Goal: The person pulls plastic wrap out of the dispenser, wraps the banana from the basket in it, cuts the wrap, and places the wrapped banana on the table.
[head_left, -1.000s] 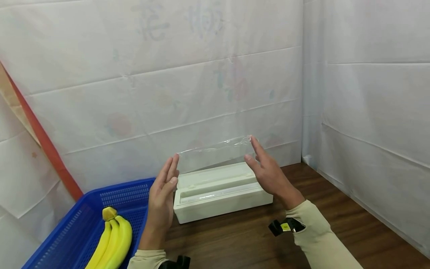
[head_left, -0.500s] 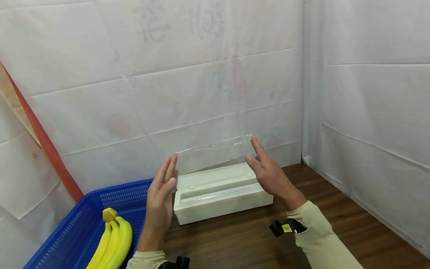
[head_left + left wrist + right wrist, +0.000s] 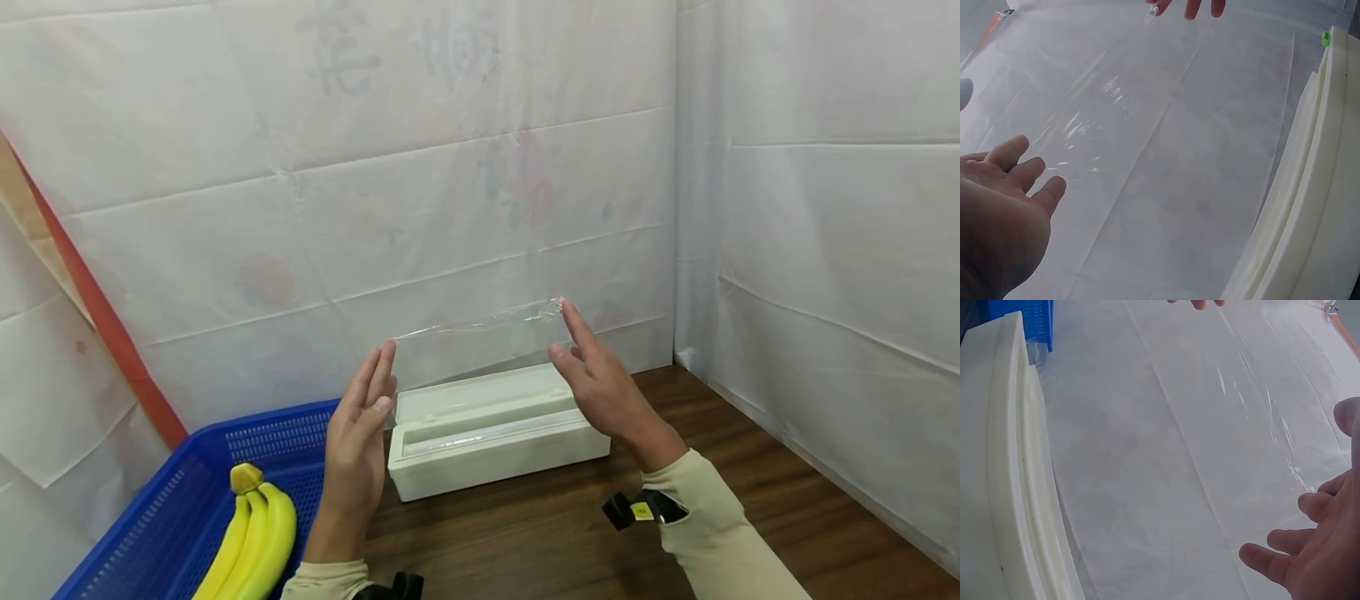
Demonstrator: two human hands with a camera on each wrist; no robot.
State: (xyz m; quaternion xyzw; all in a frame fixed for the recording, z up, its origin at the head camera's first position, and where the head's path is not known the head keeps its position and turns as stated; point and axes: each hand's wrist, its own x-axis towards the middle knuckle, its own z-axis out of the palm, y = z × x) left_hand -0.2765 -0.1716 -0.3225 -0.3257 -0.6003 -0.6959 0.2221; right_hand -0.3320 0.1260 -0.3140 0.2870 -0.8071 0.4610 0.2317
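A sheet of clear plastic wrap [image 3: 480, 323] stretches in the air between the two hands, above a white wrap dispenser box [image 3: 502, 458]. At its left end, the fingertips of my left hand [image 3: 358, 450] touch the film; the fingers are fairly straight, with the thumb apart in the left wrist view. My right hand [image 3: 603, 387] touches the other end, where the film bunches at the index fingertip. Its fingers are spread and the thumb stands away in the right wrist view. The box's lid [image 3: 480, 392] stands raised at the back, and a wrap roll [image 3: 495, 429] lies inside.
Left of the box stands a blue plastic basket [image 3: 187, 454] holding a bunch of bananas [image 3: 258, 533]. A dark wooden table [image 3: 517, 542] carries both. White sheeting [image 3: 450, 208] hangs behind and along the right side.
Both hands stay nearly still with the film stretched between them. The right fingertips have risen very slightly. Box, basket and bananas have not moved.
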